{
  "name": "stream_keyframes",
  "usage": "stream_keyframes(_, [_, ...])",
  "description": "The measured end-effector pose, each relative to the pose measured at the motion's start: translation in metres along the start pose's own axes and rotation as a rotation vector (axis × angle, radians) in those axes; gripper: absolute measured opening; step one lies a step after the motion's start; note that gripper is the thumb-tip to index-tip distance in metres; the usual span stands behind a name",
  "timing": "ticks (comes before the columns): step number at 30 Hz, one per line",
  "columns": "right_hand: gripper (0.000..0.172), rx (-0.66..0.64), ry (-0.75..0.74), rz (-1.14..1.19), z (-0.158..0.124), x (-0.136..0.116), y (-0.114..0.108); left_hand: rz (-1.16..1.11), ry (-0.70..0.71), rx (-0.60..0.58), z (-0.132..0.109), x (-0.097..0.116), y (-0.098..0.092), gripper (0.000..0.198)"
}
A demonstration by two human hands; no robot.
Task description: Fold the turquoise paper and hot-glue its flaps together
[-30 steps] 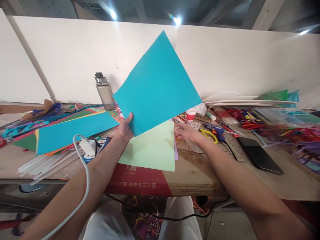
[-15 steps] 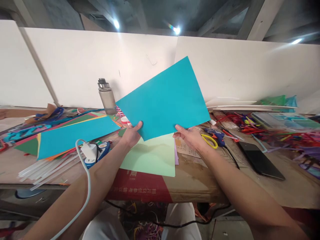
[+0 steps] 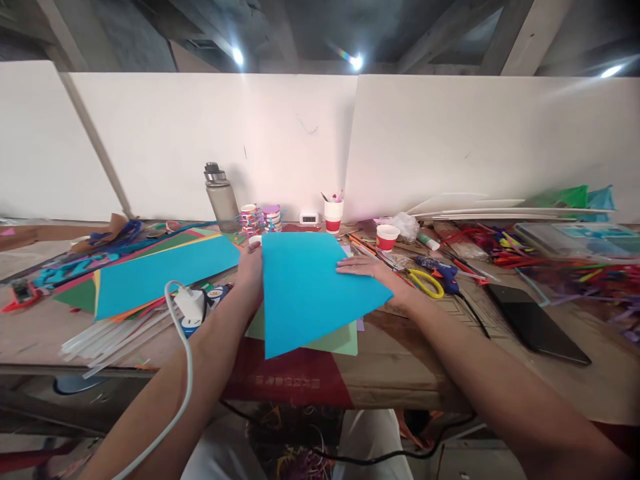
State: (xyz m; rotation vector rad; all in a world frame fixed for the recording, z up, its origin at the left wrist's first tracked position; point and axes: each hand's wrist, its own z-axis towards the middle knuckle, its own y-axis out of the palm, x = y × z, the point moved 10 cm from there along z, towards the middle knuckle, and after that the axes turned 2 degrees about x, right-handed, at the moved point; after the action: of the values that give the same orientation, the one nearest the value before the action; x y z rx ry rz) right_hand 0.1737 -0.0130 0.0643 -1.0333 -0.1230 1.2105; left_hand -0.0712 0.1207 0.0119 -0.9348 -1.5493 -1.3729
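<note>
A sheet of blue paper [image 3: 305, 293] lies tilted over a light green sheet [image 3: 340, 339], overhanging it toward me. At the blue sheet's left edge is my left hand [image 3: 250, 267]; it appears closed on that edge, its fingers partly hidden. My right hand [image 3: 370, 268] rests on the sheet's right side, fingers stretched out flat across the top. A bit of purple paper [image 3: 361, 325] peeks out at the green sheet's right.
Fanned coloured sheets [image 3: 160, 277], clear sticks [image 3: 115, 340] and a power strip with a white plug [image 3: 190, 303] lie left. A bottle [image 3: 221, 203] and paper cups [image 3: 387, 238] stand behind. To the right are yellow-handled scissors [image 3: 426, 283], a glue gun [image 3: 443, 273] and a phone [image 3: 537, 323].
The blue sheet has come down from mid-air onto the green sheet and turned. My right hand has gone from pinching its lower edge to lying flat on it.
</note>
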Motion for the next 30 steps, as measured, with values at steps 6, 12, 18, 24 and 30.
stream_keyframes(6, [0.046,-0.170,0.114,-0.028,-0.015,0.032,0.024,0.196,-0.104,0.052,-0.003,-0.015,-0.005,0.035])
stream_keyframes(12, [0.048,-0.231,0.281,-0.129,-0.024,0.045,0.018,0.438,0.160,-0.104,-0.002,-0.004,0.010,0.053])
stream_keyframes(18, [0.035,-0.113,0.362,-0.190,-0.012,0.024,-0.010,0.685,0.310,-0.075,0.005,0.001,0.009,0.047])
stream_keyframes(24, [0.065,-0.428,0.291,-0.118,-0.017,-0.013,0.047,0.711,0.429,-0.118,-0.008,0.014,0.024,0.040])
stream_keyframes(30, [0.051,-0.463,0.269,-0.137,-0.019,-0.019,0.054,0.864,0.616,-0.414,-0.042,0.017,0.066,0.026])
